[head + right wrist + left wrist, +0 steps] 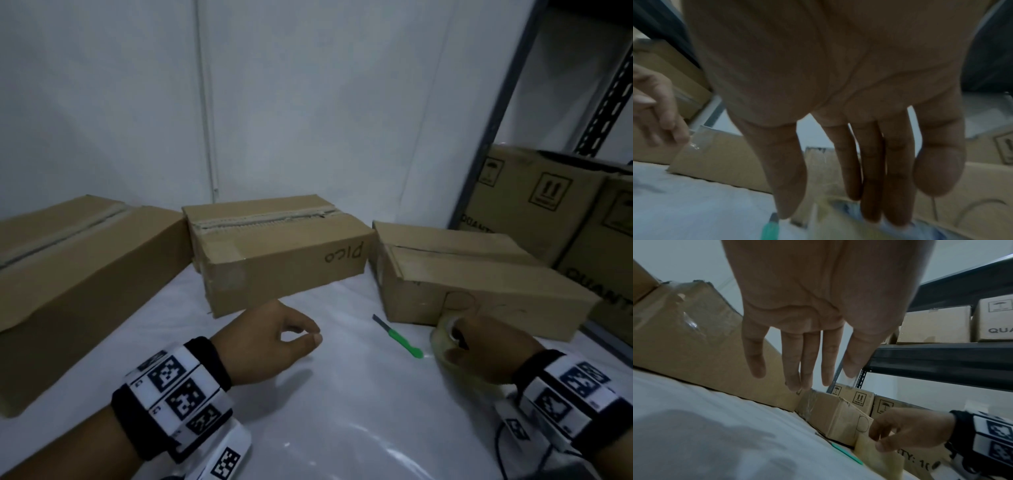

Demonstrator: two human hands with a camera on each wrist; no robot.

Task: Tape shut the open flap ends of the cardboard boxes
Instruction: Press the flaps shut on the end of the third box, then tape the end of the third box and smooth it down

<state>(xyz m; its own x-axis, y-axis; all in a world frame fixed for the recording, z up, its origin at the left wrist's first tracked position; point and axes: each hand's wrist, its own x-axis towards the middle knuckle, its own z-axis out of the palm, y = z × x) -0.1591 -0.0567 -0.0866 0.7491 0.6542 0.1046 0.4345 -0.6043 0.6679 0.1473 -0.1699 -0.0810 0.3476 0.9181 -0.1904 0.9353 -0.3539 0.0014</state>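
Three cardboard boxes stand on the white table (342, 421): a long box (78, 260) at the left, a middle box (274, 246) marked "pico", and a right box (472, 284) with a seam along its top. My right hand (455, 342) grips a roll of clear tape (442, 339) standing on the table against the right box's near end, thumb outside and fingers in its core. The left wrist view shows that hand (879, 441) on the roll (875, 457). My left hand (313, 334) hovers loosely curled and empty in front of the middle box.
A green-handled cutter (399, 337) lies on the table between my hands, just left of the tape roll. A dark metal rack (486, 144) with stacked printed cartons (534, 192) stands at the right. A white wall runs close behind the boxes.
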